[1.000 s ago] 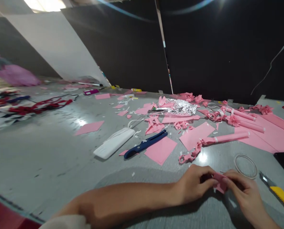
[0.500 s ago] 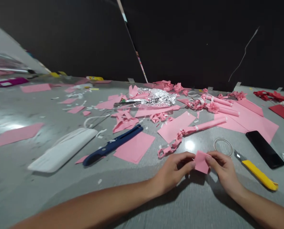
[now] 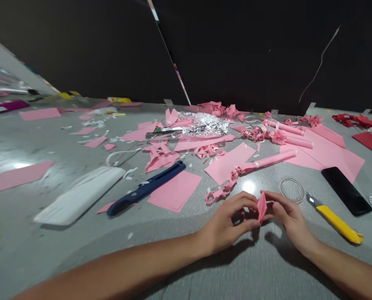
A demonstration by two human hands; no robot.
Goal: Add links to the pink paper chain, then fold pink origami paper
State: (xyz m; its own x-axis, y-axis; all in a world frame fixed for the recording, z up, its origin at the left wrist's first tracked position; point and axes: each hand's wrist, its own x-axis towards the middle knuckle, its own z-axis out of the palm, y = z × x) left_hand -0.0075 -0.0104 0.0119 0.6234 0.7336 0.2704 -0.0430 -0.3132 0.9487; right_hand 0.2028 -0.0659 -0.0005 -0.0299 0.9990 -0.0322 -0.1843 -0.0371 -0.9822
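A small folded piece of pink paper [image 3: 261, 208] stands on edge between my hands, its layers parted into a narrow diamond. My left hand [image 3: 228, 221] pinches its left side between thumb and fingers. From the right, my right hand [image 3: 290, 216] has its fingers at the far edge and behind the paper, thumb bent close by. Just beyond my hands lies a pink paper chain joined to a rolled pink tube [image 3: 272, 160]. A loop of thin pale cord [image 3: 292, 178] and a yellow box cutter [image 3: 339, 223] with its blade showing lie right of my right hand.
Blue-handled scissors [image 3: 145, 189] rest on pink sheets [image 3: 181, 191], beside a white flat case [image 3: 79, 196]. A black phone [image 3: 347, 191] lies at the right. Paper scraps and crinkled clear plastic [image 3: 204, 125] spread toward the dark wall [image 3: 236, 50].
The folded pink paper has turned from showing its flat square face to standing edge-on with its layers opened. My right fingers have moved round behind it. The view has shifted slightly.
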